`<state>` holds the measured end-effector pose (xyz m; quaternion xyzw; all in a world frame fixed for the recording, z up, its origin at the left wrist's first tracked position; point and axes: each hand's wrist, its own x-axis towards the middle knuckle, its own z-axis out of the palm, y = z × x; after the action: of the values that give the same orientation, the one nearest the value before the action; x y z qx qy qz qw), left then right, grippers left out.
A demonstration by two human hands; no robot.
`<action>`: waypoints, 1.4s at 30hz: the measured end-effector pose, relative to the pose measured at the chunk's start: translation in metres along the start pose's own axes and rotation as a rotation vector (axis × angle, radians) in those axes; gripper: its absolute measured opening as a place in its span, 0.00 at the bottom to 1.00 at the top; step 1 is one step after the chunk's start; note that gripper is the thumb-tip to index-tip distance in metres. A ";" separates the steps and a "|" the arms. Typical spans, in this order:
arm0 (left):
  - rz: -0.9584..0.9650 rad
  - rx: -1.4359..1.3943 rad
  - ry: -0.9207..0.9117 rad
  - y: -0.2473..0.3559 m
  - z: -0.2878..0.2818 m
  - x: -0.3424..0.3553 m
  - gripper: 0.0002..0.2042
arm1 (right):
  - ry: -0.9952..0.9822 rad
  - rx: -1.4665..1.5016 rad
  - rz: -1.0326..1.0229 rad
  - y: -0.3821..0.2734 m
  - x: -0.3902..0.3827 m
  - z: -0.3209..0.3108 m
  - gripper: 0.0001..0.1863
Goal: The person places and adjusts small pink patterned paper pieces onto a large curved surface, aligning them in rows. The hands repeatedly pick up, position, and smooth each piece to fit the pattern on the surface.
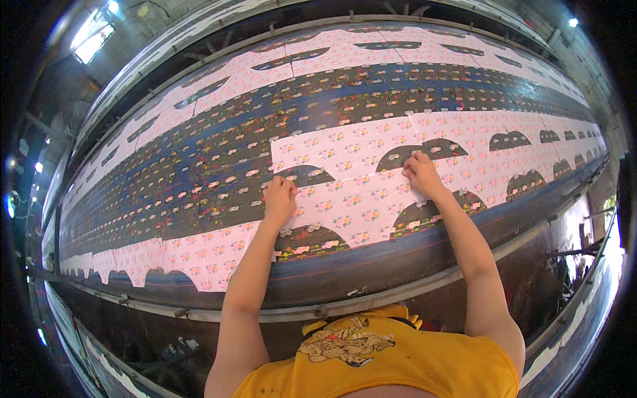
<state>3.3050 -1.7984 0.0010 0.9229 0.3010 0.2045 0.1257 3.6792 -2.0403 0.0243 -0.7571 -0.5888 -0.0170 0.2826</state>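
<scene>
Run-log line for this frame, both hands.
left hand: pinching floral panel at far-left corner | right hand: pinching its far edge | surface: long dark table

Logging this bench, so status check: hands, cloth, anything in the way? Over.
Left hand, right hand: fingers pinched at far edge of pink floral cloth. Cloth spread on dark table. Only cloth seen between hands.

The pieces under the fingers look like thin, matt cloth; beyond the fingers, the surface looks smooth and glossy. The shirt is soft, matt cloth.
</scene>
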 end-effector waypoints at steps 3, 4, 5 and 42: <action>-0.016 -0.003 -0.055 0.003 -0.002 0.002 0.07 | -0.109 0.014 0.009 0.005 0.003 -0.003 0.07; -0.015 -0.039 -0.070 0.003 -0.003 0.002 0.06 | -0.126 -0.001 -0.026 0.007 0.004 -0.003 0.07; -0.008 -0.074 -0.081 0.006 -0.006 0.006 0.06 | -0.135 -0.019 -0.061 0.009 0.007 -0.004 0.08; 0.101 0.133 -0.109 -0.045 -0.015 0.139 0.06 | -0.114 -0.079 -0.148 0.048 0.141 0.008 0.11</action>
<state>3.3780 -1.6769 0.0402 0.9530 0.2596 0.1395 0.0699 3.7628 -1.9188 0.0486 -0.7218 -0.6571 -0.0178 0.2165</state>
